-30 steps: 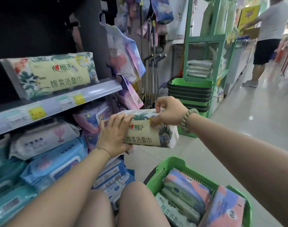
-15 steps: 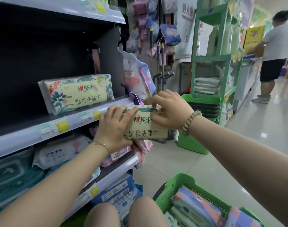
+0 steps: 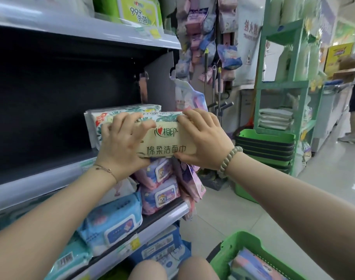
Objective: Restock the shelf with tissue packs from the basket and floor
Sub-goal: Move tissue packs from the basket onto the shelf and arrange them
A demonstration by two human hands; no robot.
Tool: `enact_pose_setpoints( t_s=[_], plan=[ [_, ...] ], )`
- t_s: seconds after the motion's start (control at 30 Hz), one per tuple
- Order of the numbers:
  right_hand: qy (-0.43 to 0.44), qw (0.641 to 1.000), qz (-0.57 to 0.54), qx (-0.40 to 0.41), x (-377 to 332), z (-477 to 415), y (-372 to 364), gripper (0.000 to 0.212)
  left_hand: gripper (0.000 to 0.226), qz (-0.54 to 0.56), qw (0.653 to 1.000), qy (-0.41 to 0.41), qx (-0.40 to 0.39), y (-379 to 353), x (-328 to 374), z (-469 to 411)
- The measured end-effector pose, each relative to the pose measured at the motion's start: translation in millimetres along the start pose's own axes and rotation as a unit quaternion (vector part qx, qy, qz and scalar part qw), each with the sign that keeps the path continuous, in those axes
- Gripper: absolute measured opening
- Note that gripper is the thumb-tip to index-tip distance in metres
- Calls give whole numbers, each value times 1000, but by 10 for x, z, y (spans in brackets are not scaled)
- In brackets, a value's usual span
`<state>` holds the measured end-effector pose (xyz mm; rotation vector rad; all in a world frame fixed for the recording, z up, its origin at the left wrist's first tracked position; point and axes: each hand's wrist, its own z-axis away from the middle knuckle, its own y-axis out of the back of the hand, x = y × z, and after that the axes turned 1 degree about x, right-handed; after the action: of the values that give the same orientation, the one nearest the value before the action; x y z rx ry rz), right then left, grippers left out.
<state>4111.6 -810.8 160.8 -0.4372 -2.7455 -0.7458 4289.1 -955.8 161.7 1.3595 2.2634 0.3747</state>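
Left grip and right grip are clasping the tissue pack; I'm advising sliding it level onto the shelf.

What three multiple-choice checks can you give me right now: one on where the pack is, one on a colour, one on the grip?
1. The held tissue pack is:
A) up on the top shelf
B) in front of the pack standing on the shelf
C) down on the floor

2. The basket at lower right is:
A) red
B) black
C) green

3. The held tissue pack is gripped by:
A) both hands
B) one hand only
C) nothing, it lies free

Answers:
1 B: it is at the front edge of the shelf, just before the other pack.
2 C: its rim is bright green.
3 A: the left hand and the right hand each grip one end.
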Motion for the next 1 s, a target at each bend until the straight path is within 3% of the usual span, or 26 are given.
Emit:
enact_pose_setpoints(
  t_s=[0.27,0.47,0.73,1.0],
  plan=[
    [-47,999,-23,-12,-249,-362,-216,79,78,-74,997,14,-10,142,-315,-11],
    [-65,996,-44,-32,-405,-508,-425,49,64,-96,993,36,-54,81,-437,1],
    [-107,991,-62,-52,-495,-555,-687,31,53,-114,988,42,-94,-56,-651,66],
    [-145,971,-97,-161,-549,-571,-880,44,38,-66,983,101,-141,-205,-744,-22]
  ],
)
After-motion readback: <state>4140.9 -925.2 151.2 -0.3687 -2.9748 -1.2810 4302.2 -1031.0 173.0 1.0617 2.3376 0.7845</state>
